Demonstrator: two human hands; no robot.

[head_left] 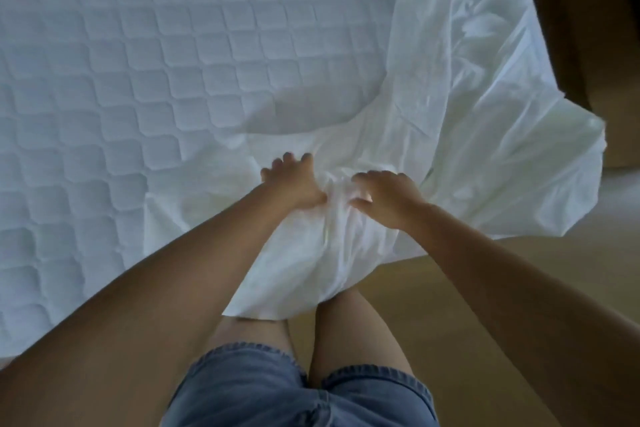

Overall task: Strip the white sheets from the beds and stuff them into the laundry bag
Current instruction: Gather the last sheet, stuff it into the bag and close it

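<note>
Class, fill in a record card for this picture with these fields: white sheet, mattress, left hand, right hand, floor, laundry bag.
white sheet: pulled off most of the bed, bunched at the near edge
mattress: quilted, largely uncovered
left hand: on the bunch, grip unclear
right hand: fingers curled into the bunch
floor: wooden
laundry bag: not in view

head view: worn at standing height | aimed forward and steeply down | bed (138,80) taken near, from its corner | left hand (294,184) and right hand (389,196) framed at centre, close
</note>
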